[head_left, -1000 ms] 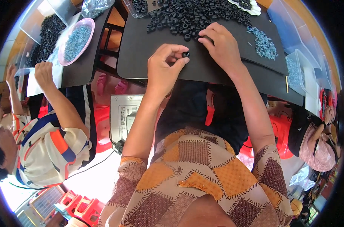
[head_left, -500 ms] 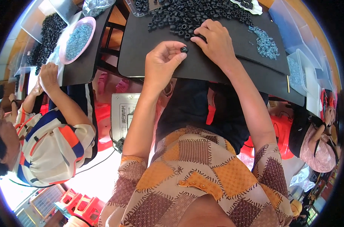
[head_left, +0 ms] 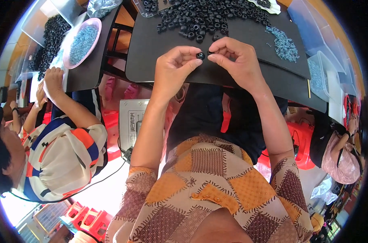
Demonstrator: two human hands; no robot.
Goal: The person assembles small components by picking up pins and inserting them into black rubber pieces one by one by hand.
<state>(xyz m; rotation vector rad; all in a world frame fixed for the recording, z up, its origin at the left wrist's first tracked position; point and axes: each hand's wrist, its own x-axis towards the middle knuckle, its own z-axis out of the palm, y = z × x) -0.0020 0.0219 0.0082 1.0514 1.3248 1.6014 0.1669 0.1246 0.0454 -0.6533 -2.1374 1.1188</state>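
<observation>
Over the dark table, my left hand pinches a small round black part with a hole in it between thumb and forefinger. A short gap away, my right hand is closed in a pinch on another small black part, mostly hidden by the fingertips. Beyond both hands spreads a pile of the same kind of black parts, several with holes facing up. To the right lies a heap of tiny clear bluish pieces.
A clear tub of bluish pieces stands at the right edge. On the left, a co-worker sits at another table with a pink-rimmed bowl of bluish pieces and a heap of black parts. A pale box stands below.
My right hand has come back from the edge of the pile toward my left hand, bringing a black part. The left hand has barely moved and keeps its part.
</observation>
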